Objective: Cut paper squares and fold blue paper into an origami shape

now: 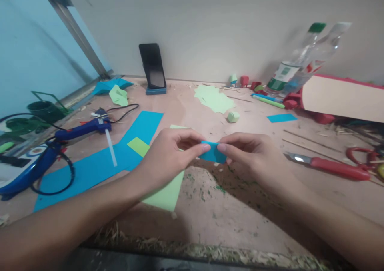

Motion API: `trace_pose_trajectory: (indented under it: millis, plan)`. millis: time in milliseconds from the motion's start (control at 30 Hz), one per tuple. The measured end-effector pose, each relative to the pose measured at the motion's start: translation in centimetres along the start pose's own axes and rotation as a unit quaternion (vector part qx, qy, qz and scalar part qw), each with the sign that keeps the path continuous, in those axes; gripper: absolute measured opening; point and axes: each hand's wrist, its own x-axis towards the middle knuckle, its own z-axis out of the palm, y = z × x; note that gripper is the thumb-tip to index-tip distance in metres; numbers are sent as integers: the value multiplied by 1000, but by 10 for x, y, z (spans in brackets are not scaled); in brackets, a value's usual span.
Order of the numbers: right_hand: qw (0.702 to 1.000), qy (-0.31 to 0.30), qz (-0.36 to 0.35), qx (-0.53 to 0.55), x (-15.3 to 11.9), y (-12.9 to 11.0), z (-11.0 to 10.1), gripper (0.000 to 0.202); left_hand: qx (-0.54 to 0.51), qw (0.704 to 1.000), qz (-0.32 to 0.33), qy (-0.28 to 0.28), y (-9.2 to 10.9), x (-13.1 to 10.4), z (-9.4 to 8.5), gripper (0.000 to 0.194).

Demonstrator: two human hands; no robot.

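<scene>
A small blue paper piece (213, 152) is held between both hands above the middle of the table. My left hand (174, 149) pinches its left edge between thumb and fingers. At its right edge, the thumb and fingers of my right hand (252, 153) are pressed together on it. Beneath and beside my left forearm lie a light green sheet (168, 195), a large blue paper (87, 175) and a yellow-green strip (138, 146). Another blue rectangle (282, 118) lies flat to the right, beyond my right hand.
Blue glue guns (81, 130) with cables lie left. A phone (153, 67) stands at the back. Bottles (283, 77) lean on the wall. A red cutter (339, 168) with bare blade and thin sticks (312, 148) lie right. Green scraps (214, 98) lie behind the hands.
</scene>
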Motion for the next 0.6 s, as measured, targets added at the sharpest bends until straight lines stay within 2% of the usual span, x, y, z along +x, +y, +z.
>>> trace_pose_trajectory:
  millis: [233, 467, 600]
  plan:
    - [1000, -6, 15, 20, -1, 1, -1, 11, 13, 1000, 17, -2, 1, -2, 0, 16]
    - [996, 0, 32, 80, 4, 9, -4, 16, -18, 998, 58, 30, 3, -5, -6, 14]
    - [996, -11, 33, 81, 4, 10, -4, 15, 7, 997, 67, 27, 4, -5, -6, 12]
